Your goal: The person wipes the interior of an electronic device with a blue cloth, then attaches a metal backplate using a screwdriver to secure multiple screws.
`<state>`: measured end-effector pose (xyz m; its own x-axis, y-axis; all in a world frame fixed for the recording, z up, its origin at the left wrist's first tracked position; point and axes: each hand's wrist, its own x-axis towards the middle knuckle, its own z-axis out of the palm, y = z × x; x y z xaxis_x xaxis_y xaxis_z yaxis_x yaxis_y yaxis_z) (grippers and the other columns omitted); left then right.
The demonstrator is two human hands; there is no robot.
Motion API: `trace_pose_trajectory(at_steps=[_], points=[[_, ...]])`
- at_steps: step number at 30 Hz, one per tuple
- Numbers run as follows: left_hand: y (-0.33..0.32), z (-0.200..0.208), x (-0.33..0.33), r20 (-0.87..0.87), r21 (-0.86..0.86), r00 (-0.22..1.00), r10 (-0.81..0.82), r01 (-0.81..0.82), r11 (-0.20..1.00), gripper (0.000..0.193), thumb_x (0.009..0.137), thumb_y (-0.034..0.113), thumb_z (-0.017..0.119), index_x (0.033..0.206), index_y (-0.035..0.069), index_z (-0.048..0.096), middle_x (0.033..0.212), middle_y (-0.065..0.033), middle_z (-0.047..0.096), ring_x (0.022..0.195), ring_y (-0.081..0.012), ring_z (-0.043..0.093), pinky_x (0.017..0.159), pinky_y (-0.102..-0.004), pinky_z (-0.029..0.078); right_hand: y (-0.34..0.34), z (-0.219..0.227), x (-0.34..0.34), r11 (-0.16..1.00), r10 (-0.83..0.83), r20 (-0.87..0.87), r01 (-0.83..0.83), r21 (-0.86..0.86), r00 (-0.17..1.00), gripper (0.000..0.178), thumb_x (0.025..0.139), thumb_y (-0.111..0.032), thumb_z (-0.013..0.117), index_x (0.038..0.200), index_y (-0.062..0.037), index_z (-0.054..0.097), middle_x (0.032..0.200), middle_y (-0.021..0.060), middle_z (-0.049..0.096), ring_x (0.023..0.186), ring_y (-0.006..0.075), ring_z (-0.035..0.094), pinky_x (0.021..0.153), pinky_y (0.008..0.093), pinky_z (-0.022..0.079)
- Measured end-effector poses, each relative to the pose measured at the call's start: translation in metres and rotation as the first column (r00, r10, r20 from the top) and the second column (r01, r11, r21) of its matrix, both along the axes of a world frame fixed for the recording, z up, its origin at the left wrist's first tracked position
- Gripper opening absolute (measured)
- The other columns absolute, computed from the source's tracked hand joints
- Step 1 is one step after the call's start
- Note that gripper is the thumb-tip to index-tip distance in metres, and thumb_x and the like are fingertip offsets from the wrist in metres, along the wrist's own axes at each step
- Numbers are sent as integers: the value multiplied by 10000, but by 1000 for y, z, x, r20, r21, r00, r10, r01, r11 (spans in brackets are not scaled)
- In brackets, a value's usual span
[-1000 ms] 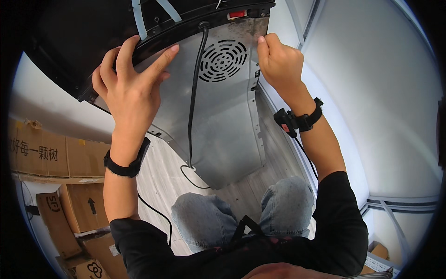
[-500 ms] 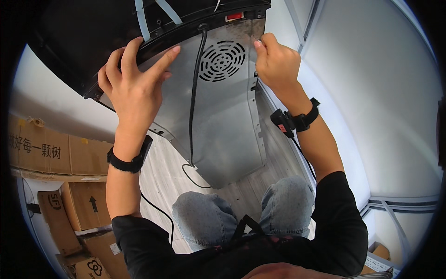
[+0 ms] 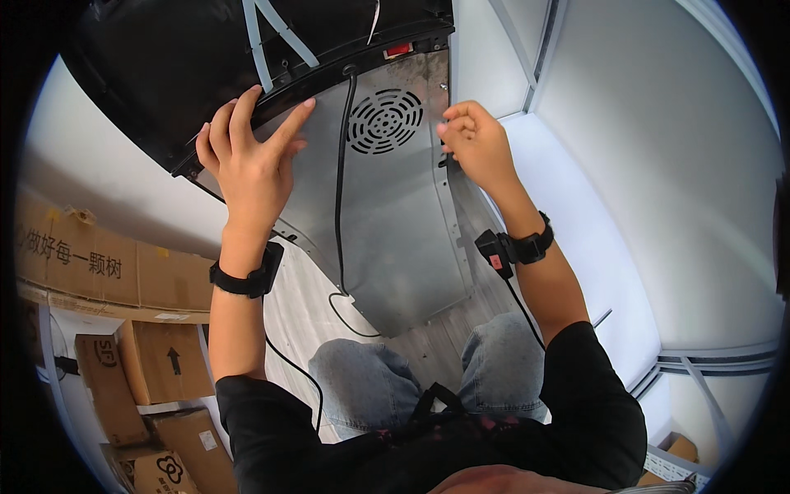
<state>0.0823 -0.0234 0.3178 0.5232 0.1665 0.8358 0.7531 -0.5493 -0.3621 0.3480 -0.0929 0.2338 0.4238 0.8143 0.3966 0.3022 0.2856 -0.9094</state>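
Observation:
A machine with a grey metal panel (image 3: 395,239) and a black upper housing (image 3: 173,74) stands before me. My left hand (image 3: 251,169) is spread open, its fingertips against the housing's lower rim and the thumb over the panel. My right hand (image 3: 480,146) is beside the panel's right edge, fingers loosely curled and thumb apart from the index finger; nothing shows in it. Just above that hand, a small screw (image 3: 443,86) sits at the panel's upper right corner. A black power cord (image 3: 340,181) hangs down past a round vent (image 3: 384,122).
A red switch (image 3: 398,50) is on the housing's rim, and pale blue straps (image 3: 284,34) lie across the housing. Cardboard boxes (image 3: 173,360) are stacked at the left. A white wall panel (image 3: 658,165) stands close on the right. Below are my knees (image 3: 362,383) and a wood-patterned floor (image 3: 288,305).
My right hand has let go of the small screw at the corner and moved down, its fingers loosening. My left hand stays on the rim. The view has shifted slightly.

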Motion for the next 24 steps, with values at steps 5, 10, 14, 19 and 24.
trace_pose_trajectory(at_steps=[5, 10, 14, 19, 24], points=[[4, -5, -7, 3, -33, 1000, -29, 29, 999, 436, 735, 259, 734, 1151, 360, 650, 1341, -51, 479, 1249, -261, 395, 1041, -423, 191, -21, -3, 8, 964, 178, -290, -226, -142, 940, 199, 846, -143, 606, 991, -15, 559, 879, 67, 657, 720, 133, 632, 592, 233, 471], [0, -8, -5, 34, -49, 999, -38, 39, 998, 438, 730, 288, 729, 1150, 374, 640, 1377, -56, 455, 1281, -279, 375, 1058, -471, 161, -38, -4, 8, 957, 177, -336, -242, -162, 925, 193, 854, -123, 590, 1010, -15, 555, 875, 78, 657, 740, 137, 631, 618, 245, 482], [-6, -10, -7, 66, -48, 997, -43, 46, 998, 444, 736, 275, 736, 1163, 351, 638, 1392, -76, 440, 1307, -306, 345, 1063, -491, 159, -50, -3, 11, 955, 204, -400, -271, -119, 894, 178, 869, -132, 595, 1012, -30, 566, 896, 93, 655, 747, 140, 630, 634, 235, 485], [-17, -4, 0, 139, -49, 986, -94, 101, 994, 411, 730, 156, 731, 1124, 260, 673, 1359, -123, 459, 1285, -331, 362, 1057, -476, 210, -70, 4, 28, 972, 171, -465, -225, -62, 869, 192, 864, -115, 591, 1025, -14, 566, 906, 104, 654, 747, 150, 631, 628, 242, 489], [-68, -20, 54, 469, -178, 694, -547, 681, 710, 228, 722, 3, 655, 946, 35, 687, 1058, -146, 595, 968, -295, 579, 846, -347, 456, -120, -2, 79, 999, 46, -461, -34, 33, 886, 154, 857, -113, 603, 992, -39, 595, 883, 85, 662, 723, 150, 636, 625, 252, 488]])
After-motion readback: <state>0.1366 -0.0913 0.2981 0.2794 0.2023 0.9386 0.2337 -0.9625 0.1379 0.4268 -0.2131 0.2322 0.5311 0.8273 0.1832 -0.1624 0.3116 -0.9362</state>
